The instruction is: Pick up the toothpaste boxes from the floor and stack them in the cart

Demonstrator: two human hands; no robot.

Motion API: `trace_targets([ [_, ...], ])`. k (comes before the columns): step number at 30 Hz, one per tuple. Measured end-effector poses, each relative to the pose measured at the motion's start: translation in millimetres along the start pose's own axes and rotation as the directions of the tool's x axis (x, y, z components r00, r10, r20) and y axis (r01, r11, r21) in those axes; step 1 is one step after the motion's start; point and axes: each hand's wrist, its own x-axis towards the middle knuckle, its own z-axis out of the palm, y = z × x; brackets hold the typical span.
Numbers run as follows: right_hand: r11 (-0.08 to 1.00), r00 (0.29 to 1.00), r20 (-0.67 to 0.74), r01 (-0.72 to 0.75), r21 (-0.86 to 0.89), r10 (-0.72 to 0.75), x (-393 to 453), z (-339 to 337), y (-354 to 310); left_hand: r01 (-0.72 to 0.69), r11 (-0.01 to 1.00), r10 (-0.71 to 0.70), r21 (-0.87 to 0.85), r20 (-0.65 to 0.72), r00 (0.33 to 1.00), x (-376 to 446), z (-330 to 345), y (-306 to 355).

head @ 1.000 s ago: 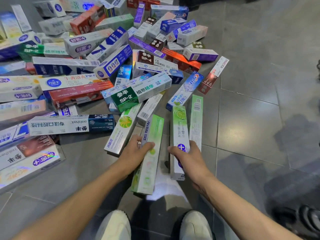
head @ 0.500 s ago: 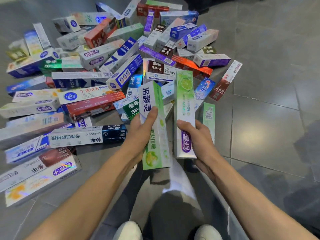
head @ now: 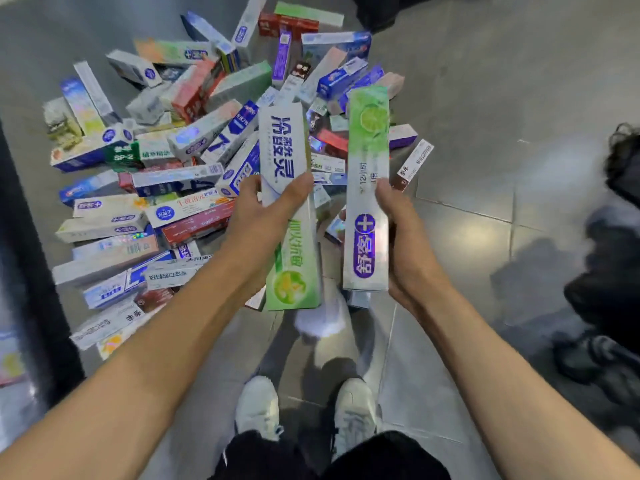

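Both boxes lifted higher, right hand (head: 408, 251) fingers hidden behind box (head: 367, 188)

Two green-white boxes (head: 289, 209) (head: 367, 188) held lengthwise above heaped, blurred boxes (head: 156, 188).

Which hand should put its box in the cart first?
Hard to say: no cart clearly shows. Left hand and right hand each grip one box, left box and right box, lifted side by side. Neither looks better placed.

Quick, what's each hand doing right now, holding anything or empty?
Left hand: grips a white-and-green toothpaste box, lifted above the pile.
Right hand: grips a green-and-white box with a purple logo, also lifted.
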Motion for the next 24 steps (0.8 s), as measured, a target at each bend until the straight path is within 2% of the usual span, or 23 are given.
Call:
trace_targets([
  [2,0.998,1.0,-0.027,-0.001,0.058,0.002,-42,1,-45,0.024,1.0,-0.024,0.02,0.018,1.0,-33,16,47],
  [7,0.998,0.981,-0.189,0.049,0.026,-0.044,-163,0,-165,0.043,0.999,-0.044,0.018,0.098,0.994,-118,69,165],
  [12,0.977,0.951,-0.225,0.206,-0.059,-0.214,-276,-22,-254,0.002,0.999,-0.015,0.042,0.317,0.948,-196,146,259],
  [15,0.953,0.903,-0.304,0.29,-0.086,-0.303,-335,-54,-288,-0.012,0.997,-0.024,0.073,0.472,0.881,-236,197,285],
  [17,0.934,0.841,-0.406,0.33,-0.139,-0.358,-372,-84,-302,-0.036,0.994,-0.03,0.105,0.568,0.822,-261,235,286],
  [21,0.9,0.691,-0.579,0.36,-0.245,-0.434,-443,-155,-311,-0.075,0.987,-0.053,0.145,0.718,0.694,-318,312,261],
  [24,0.9,0.606,-0.666,0.321,-0.296,-0.435,-499,-219,-299,-0.131,0.98,-0.048,0.15,0.816,0.577,-368,369,226],
])
